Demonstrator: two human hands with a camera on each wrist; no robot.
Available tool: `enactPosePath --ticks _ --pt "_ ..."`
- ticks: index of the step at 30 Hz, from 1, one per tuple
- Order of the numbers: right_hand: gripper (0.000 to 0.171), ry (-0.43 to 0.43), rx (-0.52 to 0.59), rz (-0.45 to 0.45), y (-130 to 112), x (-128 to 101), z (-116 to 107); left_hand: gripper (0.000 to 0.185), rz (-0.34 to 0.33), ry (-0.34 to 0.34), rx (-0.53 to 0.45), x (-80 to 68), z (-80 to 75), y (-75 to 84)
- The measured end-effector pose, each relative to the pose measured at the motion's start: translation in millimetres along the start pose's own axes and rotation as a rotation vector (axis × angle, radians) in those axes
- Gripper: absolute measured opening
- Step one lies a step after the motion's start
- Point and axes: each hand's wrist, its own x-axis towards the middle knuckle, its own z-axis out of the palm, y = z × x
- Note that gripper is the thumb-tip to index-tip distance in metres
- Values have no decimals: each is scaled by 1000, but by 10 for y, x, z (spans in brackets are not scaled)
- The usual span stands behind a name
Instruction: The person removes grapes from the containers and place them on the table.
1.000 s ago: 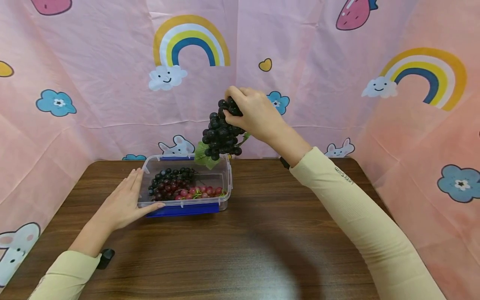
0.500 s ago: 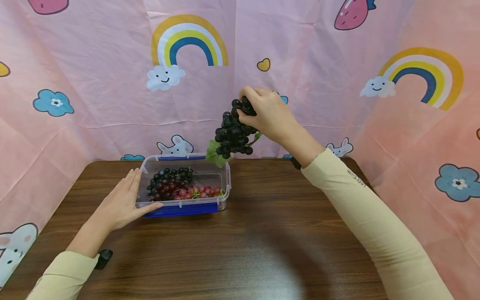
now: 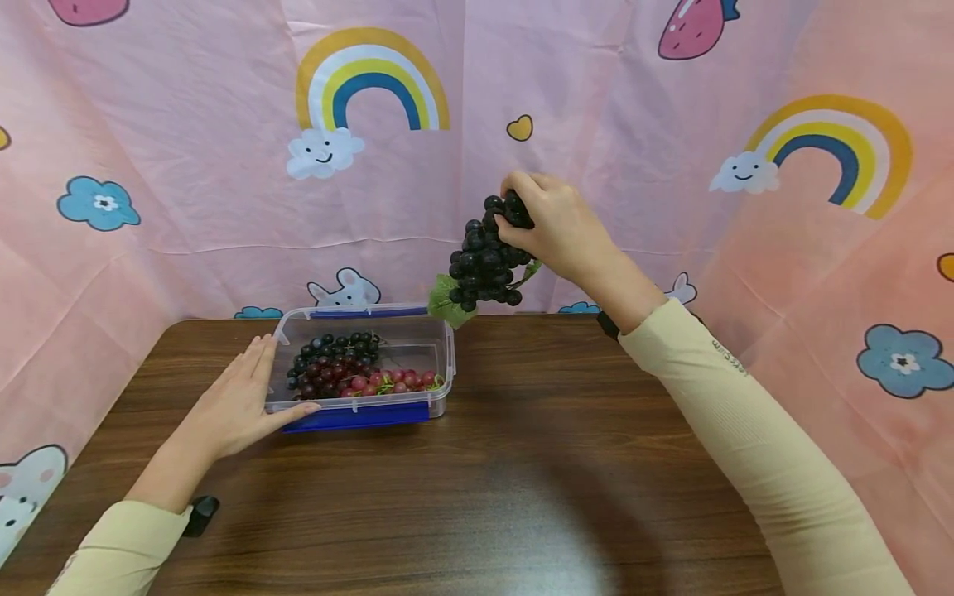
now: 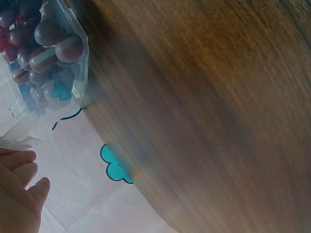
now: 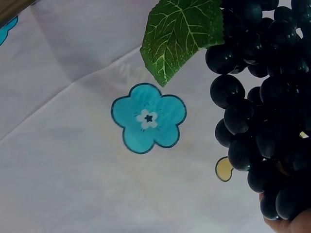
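Observation:
My right hand (image 3: 547,222) grips the top of a black grape bunch (image 3: 484,263) with a green leaf (image 3: 445,301), held in the air above the table just right of the clear plastic box (image 3: 440,364). The same black grape bunch (image 5: 262,97) and green leaf (image 5: 180,34) fill the right wrist view. The box holds a dark grape bunch (image 3: 331,371) and red grapes (image 3: 398,381). My left hand (image 3: 242,406) rests flat against the box's left front corner, fingers straight. In the left wrist view the left hand (image 4: 17,191) shows at the lower left, the box (image 4: 73,63) at the top left.
A brown wooden table (image 3: 484,488) stretches in front of me. Pink cartoon-print cloth (image 3: 186,165) walls it in at the back and both sides. A blue lid (image 3: 358,415) lies under the box. A small black object (image 3: 199,513) sits by my left wrist.
My right hand has carried the black grape bunch to the right, from above the box's right end to past its right edge. The left hand has stayed on the box.

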Motion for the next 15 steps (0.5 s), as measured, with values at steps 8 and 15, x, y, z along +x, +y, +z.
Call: enactPosePath --ticks 8,15 --pt "23 0 -17 12 81 -71 -56 126 5 5 -4 -3 2 0" --pt "23 -14 -32 31 139 -146 -77 125 9 13 -2 -6 11 8"
